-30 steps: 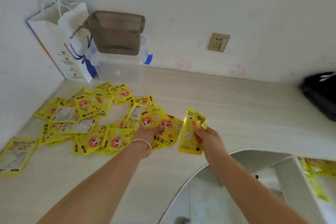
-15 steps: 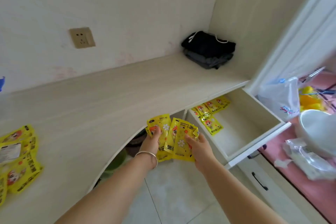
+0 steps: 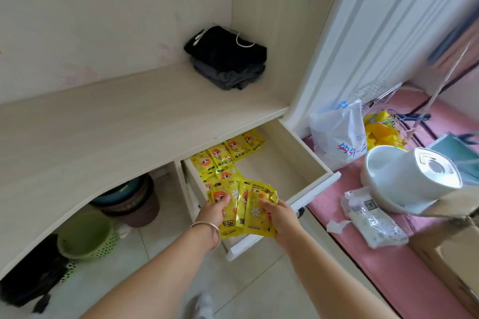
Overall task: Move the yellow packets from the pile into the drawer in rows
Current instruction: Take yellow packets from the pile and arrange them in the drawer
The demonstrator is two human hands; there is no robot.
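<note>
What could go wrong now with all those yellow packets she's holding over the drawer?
1. Both hands, left hand and right hand, share one loose fan of held packets; one could slip and fall to the floor rather than into the drawer.
2. Dropped together, they might land on the row of packets already at the back and mess it up.
3. The drawer sticks out, so a knee might bump it.

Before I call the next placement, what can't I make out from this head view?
- Packet count in hand: the held packets overlap, and the left hand and right hand cover their lower parts.
- Near end of the drawer: hidden behind the held packets, so how far the placed packets run is unclear.
- The pile: out of frame.
- Packet print: too small.
</note>
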